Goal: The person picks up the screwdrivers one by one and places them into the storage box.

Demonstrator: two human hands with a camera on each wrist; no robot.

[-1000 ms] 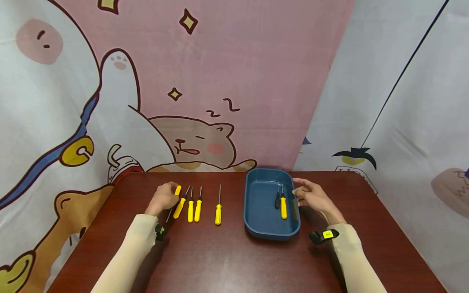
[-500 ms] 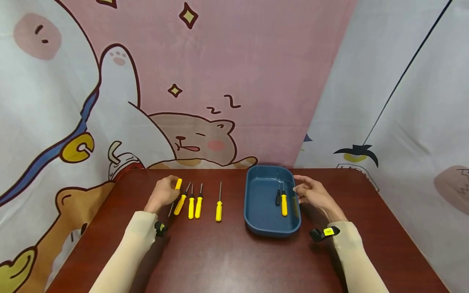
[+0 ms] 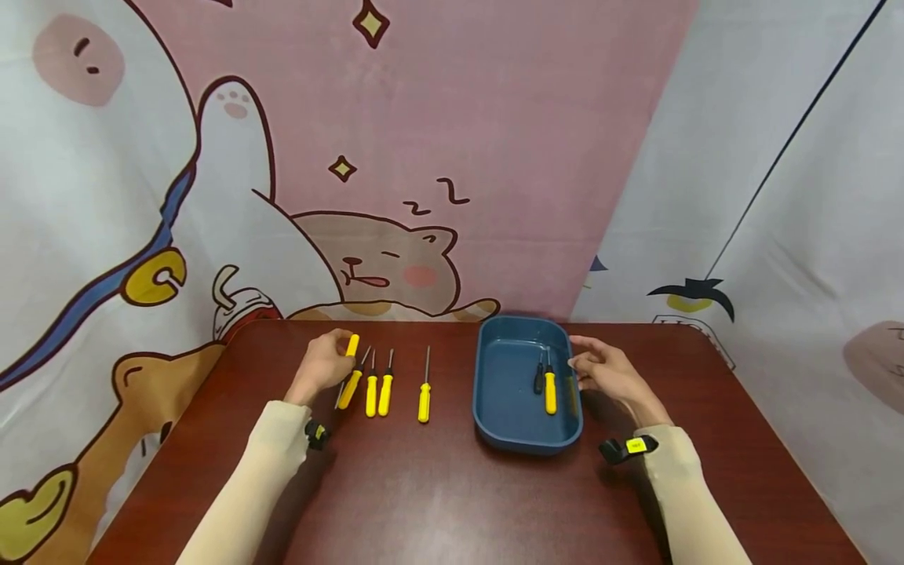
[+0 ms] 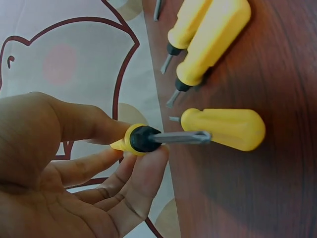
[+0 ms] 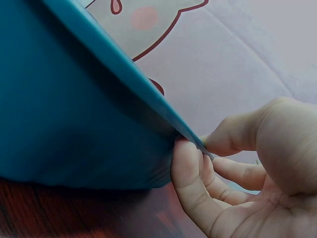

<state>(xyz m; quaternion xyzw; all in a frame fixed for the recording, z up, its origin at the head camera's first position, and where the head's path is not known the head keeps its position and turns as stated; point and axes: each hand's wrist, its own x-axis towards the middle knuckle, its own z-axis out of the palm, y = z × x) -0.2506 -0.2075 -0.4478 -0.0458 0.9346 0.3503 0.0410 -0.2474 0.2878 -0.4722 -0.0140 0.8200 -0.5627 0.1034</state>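
My left hand (image 3: 342, 355) pinches a yellow-handled screwdriver (image 3: 351, 346) near its black collar (image 4: 142, 139) and holds it tilted above the table, with the metal shaft (image 4: 184, 137) pointing away from the palm. Three more yellow screwdrivers (image 3: 371, 394) lie side by side just right of that hand, and a fourth (image 3: 424, 401) lies apart. My right hand (image 3: 576, 364) pinches the right rim of a blue tray (image 3: 526, 439); its fingers (image 5: 188, 163) wrap the thin edge (image 5: 148, 101). Inside the tray lie a yellow screwdriver (image 3: 549, 393) and a small black one (image 3: 539, 380).
Everything rests on a dark red-brown wooden table (image 3: 452, 502). A cartoon cloth backdrop (image 3: 395, 196) hangs close behind the table's far edge. A small black camera is strapped to each wrist (image 3: 625, 448).
My left hand has raised the screwdriver a little. My right hand's fingers have drawn in onto the tray's rim.
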